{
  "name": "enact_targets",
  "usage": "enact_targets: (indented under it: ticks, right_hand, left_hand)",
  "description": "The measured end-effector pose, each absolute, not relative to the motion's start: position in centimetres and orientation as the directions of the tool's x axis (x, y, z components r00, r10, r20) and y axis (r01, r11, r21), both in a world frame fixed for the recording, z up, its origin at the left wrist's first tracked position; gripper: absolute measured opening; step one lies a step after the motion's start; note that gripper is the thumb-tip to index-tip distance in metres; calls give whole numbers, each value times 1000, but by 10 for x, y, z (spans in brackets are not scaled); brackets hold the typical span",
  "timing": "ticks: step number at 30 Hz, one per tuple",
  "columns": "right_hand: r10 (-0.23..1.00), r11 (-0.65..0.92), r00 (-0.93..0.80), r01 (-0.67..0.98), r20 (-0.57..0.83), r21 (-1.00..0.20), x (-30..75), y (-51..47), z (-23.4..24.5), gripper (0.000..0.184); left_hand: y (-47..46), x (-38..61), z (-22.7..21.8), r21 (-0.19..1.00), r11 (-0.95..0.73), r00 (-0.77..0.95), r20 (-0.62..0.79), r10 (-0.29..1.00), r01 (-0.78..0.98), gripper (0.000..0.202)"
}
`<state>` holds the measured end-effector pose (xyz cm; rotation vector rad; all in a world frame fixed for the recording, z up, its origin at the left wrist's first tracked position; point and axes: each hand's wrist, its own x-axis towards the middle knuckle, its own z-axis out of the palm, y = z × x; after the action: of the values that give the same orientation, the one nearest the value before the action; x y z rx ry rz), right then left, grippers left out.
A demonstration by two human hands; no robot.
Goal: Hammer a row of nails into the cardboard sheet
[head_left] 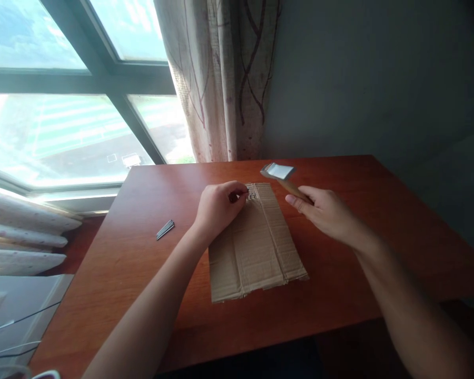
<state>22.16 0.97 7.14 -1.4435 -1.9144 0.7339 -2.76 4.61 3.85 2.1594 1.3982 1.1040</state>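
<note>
My left hand (220, 206) is closed in a pinch over the far end of a brown cardboard sheet (256, 242). Between its thumb and forefinger is a nail, mostly hidden by the fingers. Small dark marks show on the cardboard beside the fingertips. My right hand (326, 210) is wrapped round the wooden handle of a hammer (280, 172). The hammer's pale metal head is raised above the table, to the right of the left hand and apart from the cardboard. Several loose nails (165, 230) lie together on the table, left of the cardboard.
A reddish-brown wooden table (339, 295) carries everything. Behind it hang a patterned curtain (225, 79) and a grey wall (371, 79). A bright window (63, 131) fills the left. Cables (19, 318) run beside the table's lower left edge.
</note>
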Motion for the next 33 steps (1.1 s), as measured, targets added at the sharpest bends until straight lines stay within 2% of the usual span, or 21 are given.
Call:
enact_targets:
  ticks: [8,20,23,27,33]
  right_hand:
    - [939,337,-301,717,165,-610,210,22,104,51]
    - [931,317,-361,733,50,-602,206,26,125,51]
    - [940,257,-340,751,-22,-608,204,23,130,50]
    - [936,208,-329,805,-126,-556,202,21,133,50]
    - [946,198,-309,785,-95,-587,201,19,133,49]
  left_hand:
    - [48,-27,37,635,-456,218,419,882,623,10]
    - [49,-26,36,646,-440,222,393,892,624,12]
    - [49,-26,37,636,-433,225,384,896,639,12]
    - [49,-27,37,640,-424,230,366,901,640,12]
    - [50,-27,36,635,-417,227,361,904,650,13]
